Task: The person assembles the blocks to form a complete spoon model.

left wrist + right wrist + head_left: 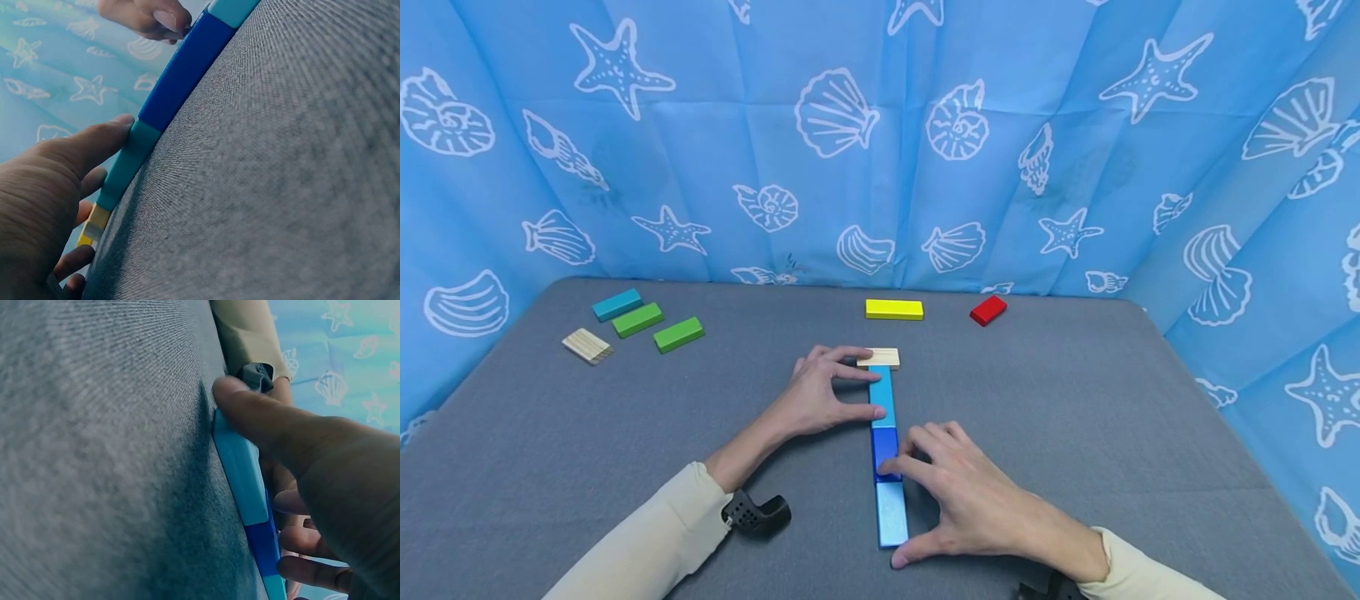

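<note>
A row of blocks runs toward me in the head view: a plain wooden block point(889, 358) lying crosswise, a teal block point(882, 398), a dark blue block point(886, 446) and a light blue block point(892, 515), end to end. My left hand point(820, 396) spreads along the teal block, thumb at its near end, fingers by its far end and the wooden block. My right hand point(973, 496) is beside the row, its index fingertip at the dark blue block and its thumb at the near end of the light blue one. Neither hand's fingers wrap round a block.
A yellow block point(893, 310) and a red block point(988, 311) lie beyond the row. At the far left are another teal block point(617, 305), two green blocks point(679, 335) and a wooden piece point(587, 346). A blue curtain point(880, 167) hangs behind the grey table point(1075, 400).
</note>
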The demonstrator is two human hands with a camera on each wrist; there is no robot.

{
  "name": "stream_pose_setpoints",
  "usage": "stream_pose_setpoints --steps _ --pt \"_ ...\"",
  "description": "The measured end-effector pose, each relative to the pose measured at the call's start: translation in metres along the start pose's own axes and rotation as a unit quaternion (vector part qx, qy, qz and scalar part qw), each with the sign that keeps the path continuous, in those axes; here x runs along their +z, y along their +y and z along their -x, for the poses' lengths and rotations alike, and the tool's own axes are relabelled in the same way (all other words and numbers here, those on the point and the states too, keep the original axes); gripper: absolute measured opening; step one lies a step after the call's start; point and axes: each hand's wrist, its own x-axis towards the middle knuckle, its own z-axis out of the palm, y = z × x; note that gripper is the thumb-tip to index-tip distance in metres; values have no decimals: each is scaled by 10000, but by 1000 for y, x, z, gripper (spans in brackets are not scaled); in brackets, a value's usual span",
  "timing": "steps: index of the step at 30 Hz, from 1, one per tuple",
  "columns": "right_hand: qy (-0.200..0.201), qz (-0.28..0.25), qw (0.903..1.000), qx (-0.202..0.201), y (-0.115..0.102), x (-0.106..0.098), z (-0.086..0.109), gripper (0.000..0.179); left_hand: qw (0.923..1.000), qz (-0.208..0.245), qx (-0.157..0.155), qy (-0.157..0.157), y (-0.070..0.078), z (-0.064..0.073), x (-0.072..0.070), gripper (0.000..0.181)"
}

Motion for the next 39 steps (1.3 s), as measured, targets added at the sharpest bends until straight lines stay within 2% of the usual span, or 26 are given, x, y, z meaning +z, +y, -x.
stream_pose_setpoints --steps 6,12,20,26,34,39 --pt "83 -138 9997 193 4 -2 0 76 10000 -13 -4 -43 -1 0 1 49" --pt "507 -422 9970 412 14 -8 -3 69 9999 -51 -49 -81 0 0 1 50" --pt "1023 -1170 9827 1004 44 -19 -6 49 9998 -21 -128 -115 1 -1 0 49" --pt "1334 -1294 9760 1132 72 -18 -10 41 9998 5 -186 -120 1 -2 0 50" --pt "1549 -1312 9666 1566 103 -22 -34 46 9998 34 -169 -112 0 -1 -2 49" --pt "1763 -1405 9567 1839 119 -26 -54 50 9998 24 -151 -132 -1 -2 -1 50"
